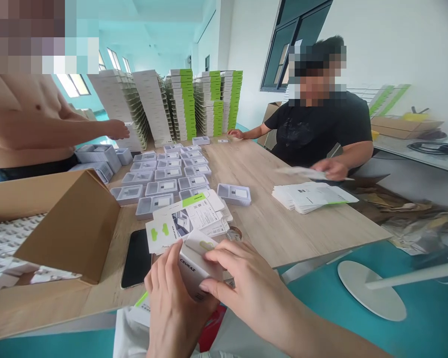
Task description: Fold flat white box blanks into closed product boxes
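Note:
Near the table's front edge I hold a small white box marked CEUKAZ, tilted, with its hang-tab end facing up and away. Wrapped around its left side is my left hand, fingers closed along the edge. The fingers of my right hand press on the box's right side and top end. Just beyond lie flat printed box blanks, white with green, partly covered by the box. A black phone rests left of my left hand. What the box contains is hidden.
Several white trays stand in rows ahead. An open carton of small white items is at left. Tall box stacks rise behind. At right, a person in black handles flat blanks; another person stands at left.

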The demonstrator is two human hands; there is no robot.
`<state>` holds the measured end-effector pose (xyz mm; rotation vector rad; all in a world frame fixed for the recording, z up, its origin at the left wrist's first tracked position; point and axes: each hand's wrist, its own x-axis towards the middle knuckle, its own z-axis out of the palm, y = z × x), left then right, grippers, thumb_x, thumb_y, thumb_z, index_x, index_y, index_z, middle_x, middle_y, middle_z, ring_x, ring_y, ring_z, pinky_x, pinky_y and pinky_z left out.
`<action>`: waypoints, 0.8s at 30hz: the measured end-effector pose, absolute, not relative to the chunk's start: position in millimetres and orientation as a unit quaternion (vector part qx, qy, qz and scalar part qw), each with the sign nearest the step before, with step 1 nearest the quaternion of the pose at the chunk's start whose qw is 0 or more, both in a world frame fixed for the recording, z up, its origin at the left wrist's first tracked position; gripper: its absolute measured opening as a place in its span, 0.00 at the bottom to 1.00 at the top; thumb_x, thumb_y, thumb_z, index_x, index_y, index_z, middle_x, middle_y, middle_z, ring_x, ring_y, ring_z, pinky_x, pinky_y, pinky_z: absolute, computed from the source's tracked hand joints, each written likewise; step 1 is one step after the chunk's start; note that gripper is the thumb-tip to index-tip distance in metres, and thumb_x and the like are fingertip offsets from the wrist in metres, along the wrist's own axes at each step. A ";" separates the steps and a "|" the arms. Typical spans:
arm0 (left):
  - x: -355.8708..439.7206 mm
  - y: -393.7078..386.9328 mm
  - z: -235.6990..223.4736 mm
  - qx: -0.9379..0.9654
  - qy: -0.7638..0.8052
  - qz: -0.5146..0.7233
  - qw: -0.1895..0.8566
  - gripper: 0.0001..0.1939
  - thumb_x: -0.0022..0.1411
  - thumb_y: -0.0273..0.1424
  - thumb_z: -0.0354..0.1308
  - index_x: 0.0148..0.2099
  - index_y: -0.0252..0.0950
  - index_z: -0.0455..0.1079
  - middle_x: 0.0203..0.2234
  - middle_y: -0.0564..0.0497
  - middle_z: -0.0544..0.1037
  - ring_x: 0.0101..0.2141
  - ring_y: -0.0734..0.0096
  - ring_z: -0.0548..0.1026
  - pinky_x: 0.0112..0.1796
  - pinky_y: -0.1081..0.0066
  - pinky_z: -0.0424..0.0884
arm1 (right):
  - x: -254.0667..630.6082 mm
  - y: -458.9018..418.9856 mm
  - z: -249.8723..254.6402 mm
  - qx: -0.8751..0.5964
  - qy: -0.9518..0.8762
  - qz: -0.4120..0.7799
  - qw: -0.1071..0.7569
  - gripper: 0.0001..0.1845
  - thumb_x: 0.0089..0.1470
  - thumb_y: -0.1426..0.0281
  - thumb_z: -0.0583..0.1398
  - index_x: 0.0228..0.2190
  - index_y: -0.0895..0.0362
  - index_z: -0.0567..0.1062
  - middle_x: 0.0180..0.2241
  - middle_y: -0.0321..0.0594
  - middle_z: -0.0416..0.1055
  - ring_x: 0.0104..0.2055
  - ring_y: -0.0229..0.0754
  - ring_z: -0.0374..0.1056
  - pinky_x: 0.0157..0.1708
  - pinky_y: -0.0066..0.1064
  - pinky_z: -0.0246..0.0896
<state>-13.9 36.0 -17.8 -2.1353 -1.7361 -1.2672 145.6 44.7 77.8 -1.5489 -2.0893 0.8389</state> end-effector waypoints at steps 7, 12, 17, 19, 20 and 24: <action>-16.2 34.6 -17.9 -0.731 -0.534 -0.397 0.151 0.35 0.61 0.29 0.56 0.69 0.28 0.57 0.54 0.34 0.72 0.52 0.45 0.71 0.51 0.54 0.63 | 149.7 59.7 93.4 -0.578 -0.675 0.425 0.171 0.11 0.54 0.71 0.72 0.37 0.56 0.77 0.46 0.41 0.76 0.50 0.49 0.71 0.48 0.37 0.65; -18.8 34.2 -20.3 -0.739 -0.523 -0.392 0.162 0.34 0.62 0.31 0.56 0.69 0.26 0.57 0.54 0.34 0.71 0.52 0.45 0.70 0.52 0.55 0.62 | 153.4 72.2 93.9 -0.560 -0.666 0.472 0.140 0.17 0.48 0.70 0.74 0.34 0.54 0.72 0.43 0.38 0.72 0.45 0.47 0.68 0.41 0.35 0.61; -18.3 34.6 -23.3 -0.743 -0.523 -0.385 0.160 0.35 0.65 0.34 0.57 0.69 0.26 0.56 0.55 0.33 0.71 0.53 0.44 0.70 0.52 0.55 0.62 | 153.1 75.9 91.1 -0.549 -0.666 0.489 0.126 0.18 0.47 0.71 0.72 0.32 0.53 0.67 0.40 0.34 0.68 0.41 0.42 0.64 0.37 0.33 0.57; -17.2 34.2 -24.1 -0.744 -0.525 -0.382 0.158 0.35 0.66 0.35 0.58 0.70 0.25 0.55 0.55 0.32 0.70 0.54 0.43 0.70 0.52 0.55 0.61 | 153.0 76.1 88.8 -0.550 -0.671 0.481 0.128 0.18 0.47 0.72 0.71 0.32 0.53 0.66 0.40 0.34 0.68 0.41 0.42 0.63 0.38 0.33 0.58; -16.6 33.9 -24.3 -0.745 -0.526 -0.380 0.154 0.36 0.68 0.37 0.59 0.70 0.24 0.54 0.56 0.31 0.70 0.55 0.43 0.69 0.52 0.55 0.61 | 153.1 76.2 87.3 -0.549 -0.675 0.475 0.131 0.17 0.48 0.72 0.70 0.32 0.53 0.66 0.40 0.34 0.68 0.41 0.42 0.63 0.38 0.33 0.58; -15.3 33.7 -23.6 -0.757 -0.532 -0.355 0.136 0.37 0.72 0.42 0.57 0.72 0.24 0.53 0.58 0.31 0.69 0.55 0.44 0.68 0.51 0.57 0.62 | 154.5 77.2 81.0 -0.551 -0.687 0.457 0.128 0.15 0.49 0.71 0.68 0.31 0.52 0.65 0.37 0.35 0.69 0.39 0.43 0.64 0.36 0.34 0.58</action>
